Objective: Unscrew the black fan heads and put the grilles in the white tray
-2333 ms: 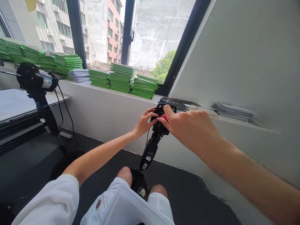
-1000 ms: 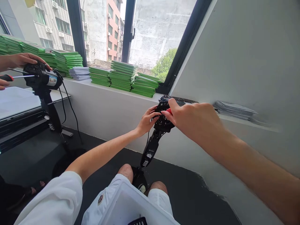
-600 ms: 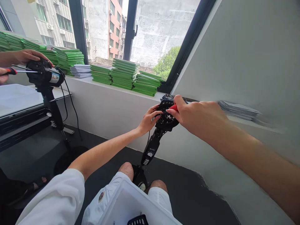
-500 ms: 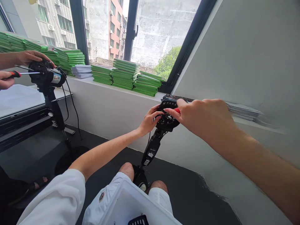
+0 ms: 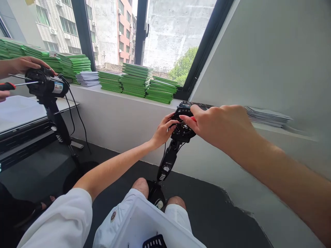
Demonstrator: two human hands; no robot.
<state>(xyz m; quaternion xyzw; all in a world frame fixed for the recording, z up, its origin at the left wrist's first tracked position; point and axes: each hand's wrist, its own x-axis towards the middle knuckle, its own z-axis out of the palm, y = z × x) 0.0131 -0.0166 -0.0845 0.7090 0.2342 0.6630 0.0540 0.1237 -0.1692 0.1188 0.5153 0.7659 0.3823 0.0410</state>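
Observation:
In front of me stands a black pedestal fan, its round motor head (image 5: pixel 182 136) uncovered and its control column (image 5: pixel 167 160) leaning slightly. My left hand (image 5: pixel 160 133) grips the left side of that head, fingers bent over its edge. At the head's right side, my right hand (image 5: pixel 222 120) is closed around a red-handled screwdriver (image 5: pixel 193 119). Only a bit of red shows; the fingers cover the rest, and I cannot tell where its tip sits. A white plastic bin (image 5: pixel 137 215) rests on my lap with a black slotted part (image 5: pixel 154 242) inside.
At left, another person's hand (image 5: pixel 27 64) steadies a second fan head (image 5: pixel 46 84) while a red-and-black screwdriver (image 5: pixel 7 86) points at it. Green stacks (image 5: pixel 136 82) line the windowsill. Grey sheets (image 5: pixel 269 116) lie on the ledge at right. Black cables (image 5: pixel 82 127) hang beside the second fan.
The view has shifted slightly, and the bin shows a little more. Both my hands stay at the fan head. The other person's screwdriver hand has moved a little left in view.

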